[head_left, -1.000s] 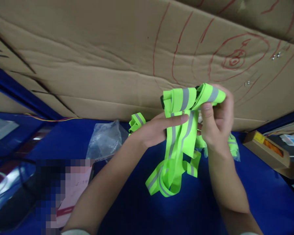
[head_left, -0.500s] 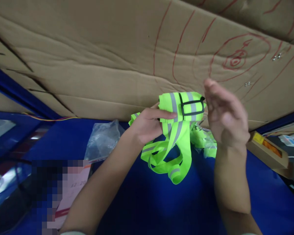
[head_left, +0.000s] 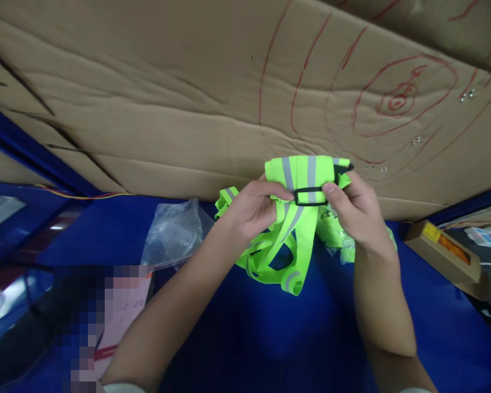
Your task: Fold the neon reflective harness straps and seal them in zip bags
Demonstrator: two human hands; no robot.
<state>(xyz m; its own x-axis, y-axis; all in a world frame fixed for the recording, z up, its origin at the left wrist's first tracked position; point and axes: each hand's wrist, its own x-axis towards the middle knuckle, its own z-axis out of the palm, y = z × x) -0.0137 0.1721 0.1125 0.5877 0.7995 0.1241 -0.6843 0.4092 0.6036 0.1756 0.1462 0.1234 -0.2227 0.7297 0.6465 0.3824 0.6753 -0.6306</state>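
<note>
Returned to the green strap roll (head_left: 300,170), my right grip (head_left: 358,210) pinches its end, thumb at the black buckle (head_left: 311,204), which sits lower now; my left grip (head_left: 256,207) pinches the opposite end above the blue counter (head_left: 270,349); webbing should be light, soft, best held flat at both ends; pink sheet (head_left: 120,325) shows "20", the rest blurred.

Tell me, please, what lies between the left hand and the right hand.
In the head view, folded yellow-green straps and a black buckle lie between the left hand and right hand.
</note>
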